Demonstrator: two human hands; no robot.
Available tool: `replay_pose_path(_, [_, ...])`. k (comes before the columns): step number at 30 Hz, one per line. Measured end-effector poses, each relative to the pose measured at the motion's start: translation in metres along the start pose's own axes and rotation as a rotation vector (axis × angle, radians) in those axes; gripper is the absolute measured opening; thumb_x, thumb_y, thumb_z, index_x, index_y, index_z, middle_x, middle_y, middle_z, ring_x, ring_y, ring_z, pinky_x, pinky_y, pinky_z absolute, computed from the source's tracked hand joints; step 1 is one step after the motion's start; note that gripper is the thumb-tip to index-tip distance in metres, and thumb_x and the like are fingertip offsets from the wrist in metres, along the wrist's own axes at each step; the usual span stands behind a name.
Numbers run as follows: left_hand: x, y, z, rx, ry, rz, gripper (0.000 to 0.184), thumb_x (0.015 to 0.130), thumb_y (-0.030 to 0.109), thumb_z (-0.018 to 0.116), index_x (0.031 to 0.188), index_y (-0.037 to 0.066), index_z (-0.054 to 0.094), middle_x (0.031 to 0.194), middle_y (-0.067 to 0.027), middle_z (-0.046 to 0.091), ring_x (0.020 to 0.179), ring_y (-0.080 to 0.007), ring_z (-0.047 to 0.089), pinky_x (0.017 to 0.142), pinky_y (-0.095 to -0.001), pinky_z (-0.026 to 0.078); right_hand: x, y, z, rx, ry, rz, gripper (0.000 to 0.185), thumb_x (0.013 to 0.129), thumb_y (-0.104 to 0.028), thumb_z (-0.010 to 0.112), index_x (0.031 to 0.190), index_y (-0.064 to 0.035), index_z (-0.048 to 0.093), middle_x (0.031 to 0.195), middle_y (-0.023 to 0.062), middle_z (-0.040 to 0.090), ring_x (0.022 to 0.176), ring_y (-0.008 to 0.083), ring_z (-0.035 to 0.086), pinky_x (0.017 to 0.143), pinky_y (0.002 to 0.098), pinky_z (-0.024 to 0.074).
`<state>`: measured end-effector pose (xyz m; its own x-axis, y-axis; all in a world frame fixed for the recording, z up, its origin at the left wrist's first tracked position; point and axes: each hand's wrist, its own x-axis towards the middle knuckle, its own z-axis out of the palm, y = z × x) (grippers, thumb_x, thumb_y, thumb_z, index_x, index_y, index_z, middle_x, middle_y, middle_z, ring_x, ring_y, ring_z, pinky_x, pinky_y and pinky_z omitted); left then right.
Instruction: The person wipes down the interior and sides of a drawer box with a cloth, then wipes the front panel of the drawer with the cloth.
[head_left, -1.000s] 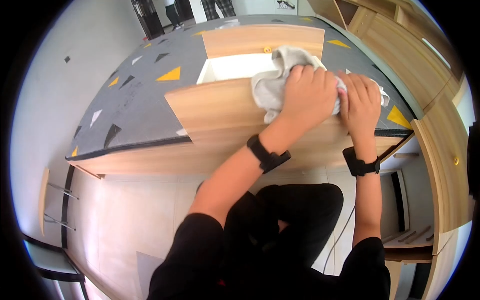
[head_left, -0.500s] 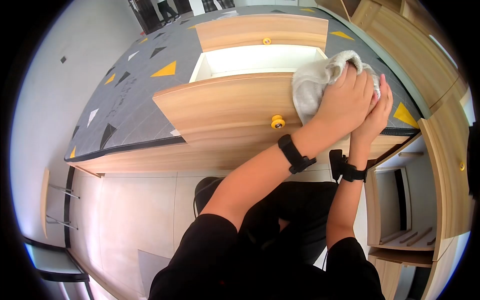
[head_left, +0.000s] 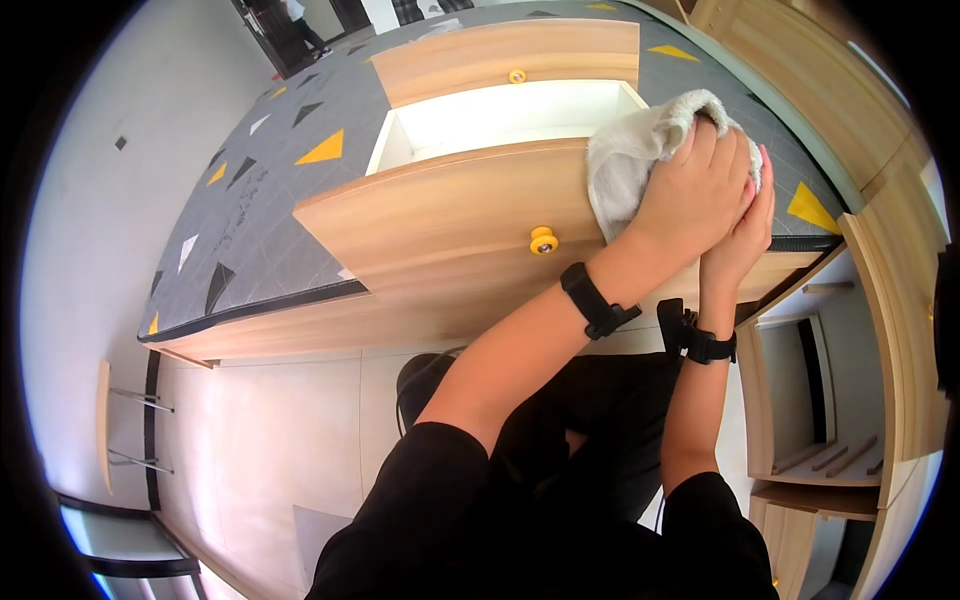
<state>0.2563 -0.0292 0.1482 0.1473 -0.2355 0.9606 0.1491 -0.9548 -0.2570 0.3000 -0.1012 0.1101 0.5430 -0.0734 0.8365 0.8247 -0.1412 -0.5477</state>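
A pale grey cloth drapes over the right end of the wooden front of a drawer. My left hand is closed on the cloth, its knuckles up and its fingers bunching the fabric. Close against it on the right, my right hand also presses round the cloth, with some of its fingers hidden behind the left. The drawer has a white inside and a yellow knob. Behind it stands another wooden panel with a yellow knob.
The drawer sits on a grey mattress with yellow, white and dark triangles. Wooden cabinets with open compartments flank me on the right. A small wall-side seat or shelf is on the left. Part of a person shows far back.
My view has shifted slightly, so the drawer and mattress sit a little differently in the frame. Both hands stay at the drawer's right end with the cloth.
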Motion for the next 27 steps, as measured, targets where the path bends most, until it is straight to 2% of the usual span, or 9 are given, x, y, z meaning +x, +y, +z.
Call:
replay_pose_path(3, [0.001,-0.008,-0.008,0.041,-0.087,0.025,0.023,0.077,0.023,0.065,0.090,0.004,0.062,0.081,-0.0064,0.055,0.081,-0.0237,0.052,0.078,-0.0349,0.041,0.009,0.000,-0.003,-0.003,-0.027,-0.052,0.032,0.101,-0.012,0.050,0.132,-0.0078,0.057,0.109,0.0149,0.065,0.097,0.0281,0.064,0.084,0.0351,0.0502])
replay_pose_path(5, [-0.002,-0.015,-0.011,0.033,-0.099,0.012,0.019,0.078,0.022,0.065,0.087,0.006,0.061,0.080,-0.0054,0.055,0.079,-0.0227,0.052,0.076,-0.0344,0.041,0.023,0.002,0.000,-0.120,0.038,-0.340,0.025,0.097,-0.010,0.055,0.120,-0.0051,0.064,0.105,0.0145,0.066,0.096,0.0310,0.064,0.084,0.0380,0.0493])
replay_pose_path(8, [-0.004,-0.031,-0.031,0.091,-0.100,0.002,0.014,0.082,0.023,0.065,0.079,0.010,0.059,0.075,-0.0027,0.056,0.075,-0.0200,0.054,0.072,-0.0338,0.040,0.041,-0.016,-0.003,-0.235,-0.038,-0.606,0.016,0.093,-0.011,0.060,0.105,-0.0039,0.068,0.097,0.0131,0.068,0.093,0.0325,0.063,0.084,0.0410,0.0475])
replay_pose_path(9, [-0.007,-0.038,-0.039,0.092,-0.103,-0.011,0.014,0.082,0.023,0.065,0.078,0.011,0.059,0.074,-0.0021,0.055,0.074,-0.0198,0.054,0.071,-0.0341,0.040,0.043,-0.023,0.002,-0.184,-0.052,-0.603,0.012,0.090,-0.014,0.063,0.094,-0.0039,0.068,0.090,0.0108,0.068,0.088,0.0306,0.062,0.082,0.0414,0.0460])
replay_pose_path(13, [-0.020,-0.067,-0.071,0.135,-0.046,-0.035,0.015,0.084,0.023,0.065,0.076,0.012,0.058,0.071,-0.0011,0.053,0.072,-0.0199,0.054,0.071,-0.0347,0.042,0.033,-0.056,0.010,-0.178,-0.187,-0.666,0.011,0.087,-0.017,0.066,0.086,-0.0063,0.069,0.084,0.0072,0.068,0.084,0.0295,0.061,0.083,0.0416,0.0451])
replay_pose_path(16, [-0.033,-0.092,-0.099,0.186,-0.007,-0.037,0.016,0.085,0.023,0.065,0.076,0.012,0.057,0.072,-0.0023,0.052,0.073,-0.0211,0.054,0.075,-0.0356,0.043,0.013,-0.084,0.035,-0.067,-0.170,-0.719,0.009,0.086,-0.016,0.066,0.085,-0.0081,0.069,0.082,0.0061,0.067,0.086,0.0280,0.060,0.087,0.0431,0.0441])
replay_pose_path(21, [-0.048,-0.130,-0.162,0.284,-0.136,-0.127,0.014,0.088,0.021,0.061,0.080,0.010,0.057,0.076,-0.0046,0.055,0.077,-0.0262,0.055,0.079,-0.0401,0.043,-0.026,-0.138,0.071,0.019,-0.186,-0.713,0.010,0.086,-0.019,0.064,0.086,-0.0093,0.068,0.084,0.0041,0.067,0.089,0.0248,0.060,0.094,0.0435,0.0414])
replay_pose_path(24, [-0.058,-0.151,-0.197,0.351,-0.186,-0.150,0.014,0.090,0.021,0.059,0.082,0.008,0.057,0.079,-0.0058,0.056,0.079,-0.0280,0.055,0.081,-0.0410,0.043,-0.043,-0.172,0.081,0.094,-0.264,-0.735,0.014,0.084,-0.017,0.065,0.092,-0.0068,0.068,0.088,0.0069,0.067,0.089,0.0267,0.060,0.089,0.0425,0.0431])
replay_pose_path(27, [-0.063,-0.169,-0.214,0.419,-0.176,-0.141,0.013,0.090,0.020,0.059,0.085,0.007,0.059,0.082,-0.0062,0.057,0.079,-0.0276,0.054,0.084,-0.0410,0.043,-0.053,-0.190,0.097,0.143,-0.276,-0.776,0.013,0.084,-0.018,0.065,0.094,-0.0094,0.069,0.086,0.0043,0.067,0.088,0.0238,0.060,0.087,0.0390,0.0436])
